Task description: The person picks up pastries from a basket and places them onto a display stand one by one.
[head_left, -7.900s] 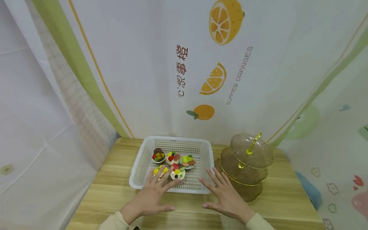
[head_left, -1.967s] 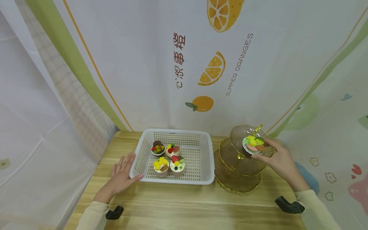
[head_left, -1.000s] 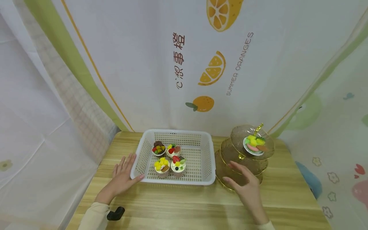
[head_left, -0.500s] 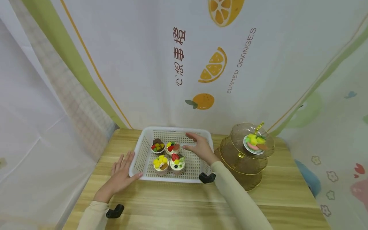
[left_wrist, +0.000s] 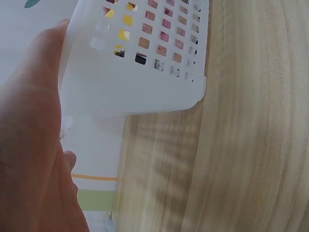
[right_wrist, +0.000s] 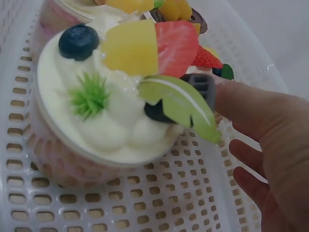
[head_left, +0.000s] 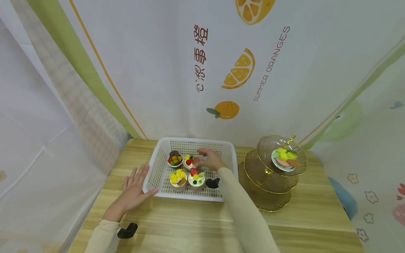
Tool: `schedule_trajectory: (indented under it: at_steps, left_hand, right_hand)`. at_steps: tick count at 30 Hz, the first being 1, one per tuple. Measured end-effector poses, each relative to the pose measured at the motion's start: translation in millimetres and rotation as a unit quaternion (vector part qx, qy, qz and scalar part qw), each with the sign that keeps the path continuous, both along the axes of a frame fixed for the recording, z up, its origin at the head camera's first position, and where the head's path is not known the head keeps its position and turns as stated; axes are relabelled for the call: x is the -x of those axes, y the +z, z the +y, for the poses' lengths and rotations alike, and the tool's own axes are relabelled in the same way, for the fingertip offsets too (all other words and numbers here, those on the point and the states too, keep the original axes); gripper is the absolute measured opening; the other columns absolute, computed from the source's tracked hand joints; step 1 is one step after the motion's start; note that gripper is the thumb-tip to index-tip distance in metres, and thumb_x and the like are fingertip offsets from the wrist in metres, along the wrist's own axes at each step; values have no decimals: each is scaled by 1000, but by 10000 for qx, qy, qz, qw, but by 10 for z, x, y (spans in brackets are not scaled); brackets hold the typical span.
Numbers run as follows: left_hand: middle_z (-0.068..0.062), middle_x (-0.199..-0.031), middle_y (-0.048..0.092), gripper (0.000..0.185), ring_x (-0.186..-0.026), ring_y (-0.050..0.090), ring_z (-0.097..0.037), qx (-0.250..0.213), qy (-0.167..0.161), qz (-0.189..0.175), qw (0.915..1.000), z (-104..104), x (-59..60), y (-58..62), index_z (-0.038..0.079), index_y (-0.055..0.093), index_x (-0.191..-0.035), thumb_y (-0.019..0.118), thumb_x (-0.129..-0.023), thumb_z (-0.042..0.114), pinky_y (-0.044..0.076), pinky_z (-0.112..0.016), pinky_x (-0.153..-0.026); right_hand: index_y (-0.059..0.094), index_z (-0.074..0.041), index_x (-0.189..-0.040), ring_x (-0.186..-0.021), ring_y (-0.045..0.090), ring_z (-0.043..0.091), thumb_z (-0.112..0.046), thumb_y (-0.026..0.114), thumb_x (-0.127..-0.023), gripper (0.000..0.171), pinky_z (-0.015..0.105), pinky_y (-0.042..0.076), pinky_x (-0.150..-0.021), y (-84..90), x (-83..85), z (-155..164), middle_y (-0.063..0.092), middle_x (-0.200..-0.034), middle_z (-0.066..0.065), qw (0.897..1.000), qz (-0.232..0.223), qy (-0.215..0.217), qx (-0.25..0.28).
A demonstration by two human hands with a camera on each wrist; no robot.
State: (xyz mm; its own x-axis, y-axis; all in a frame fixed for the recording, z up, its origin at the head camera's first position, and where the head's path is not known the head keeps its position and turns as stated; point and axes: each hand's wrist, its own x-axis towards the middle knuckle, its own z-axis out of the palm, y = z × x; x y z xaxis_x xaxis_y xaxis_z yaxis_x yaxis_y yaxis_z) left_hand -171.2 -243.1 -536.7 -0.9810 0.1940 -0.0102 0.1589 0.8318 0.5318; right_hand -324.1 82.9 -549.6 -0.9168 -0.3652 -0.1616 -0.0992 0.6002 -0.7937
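Basket rim (head_left: 190, 197) at left grip (head_left: 135, 188), cupcake (head_left: 190, 162) maybe touching right grip (head_left: 211, 160), room rightward

The head view faces forward and down, sharing the basket (left_wrist: 130, 87) with both close wrist views.

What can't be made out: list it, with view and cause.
Right wrist view: whether the right hand has a grip on the rear right cupcake; toppings of the front right cupcake hide that spot.
Left wrist view: contents of the basket, hidden by its wall except through holes; part of the left hand, cut by the left edge.
Head view: underside of the tiered stand, hidden by its bottom tier; topmost printed orange, cut by the top edge.
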Motion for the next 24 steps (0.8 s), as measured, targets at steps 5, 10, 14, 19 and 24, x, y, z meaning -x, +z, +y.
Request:
schedule_trajectory:
  at_steps: [5, 10, 14, 19, 24]
  left_hand:
    - [-19, -168, 2, 99, -152, -7, -49, -25, -40, 22, 10000, 5, 13, 10, 12, 8, -160, 62, -90, 55, -4, -76, -112]
    - [-18, -168, 1, 100, -152, -8, -49, -34, -82, 26, 10000, 32, 22, 24, 11, 8, -160, 62, -90, 57, -5, -76, -112]
    - [-17, -168, 0, 100, -152, -9, -48, -2, -55, -51, 10000, 38, 15, 36, 14, 5, -161, 61, -90, 57, -5, -75, -113]
    - [-18, -168, 2, 100, -152, -7, -48, 42, -4, -54, 10000, 23, 0, 50, 14, 6, -161, 62, -90, 57, -4, -75, -113]
    - [-18, -168, 3, 99, -152, -6, -48, 45, 14, -50, 10000, 8, -8, 54, 13, 7, -161, 61, -90, 56, -3, -75, -113]
  right_hand:
    - [51, -18, -145, -138, 48, 31, -30, 85, -77, 76, 49, 44, -111, -69, 34, -32, 52, -150, 4, 9996, -275, 3, -106]
    - [52, -18, -144, -132, 54, 28, -23, 81, -82, 69, 45, 49, -107, -84, 8, -56, 55, -147, 5, 9994, -213, 53, -263]
    - [54, -18, -143, -125, 60, 26, -18, 80, -83, 66, 42, 52, -103, -98, -24, -89, 59, -142, 7, 9990, -18, 110, -431]
    - [54, -17, -143, -123, 61, 27, -19, 80, -83, 65, 43, 52, -102, -145, -38, -125, 64, -135, 10, 9989, 120, 75, -440]
    - [58, -19, -140, -114, 65, 23, -23, 81, -82, 62, 40, 55, -95, -220, -12, -146, 69, -125, 8, 9995, 131, -89, -282]
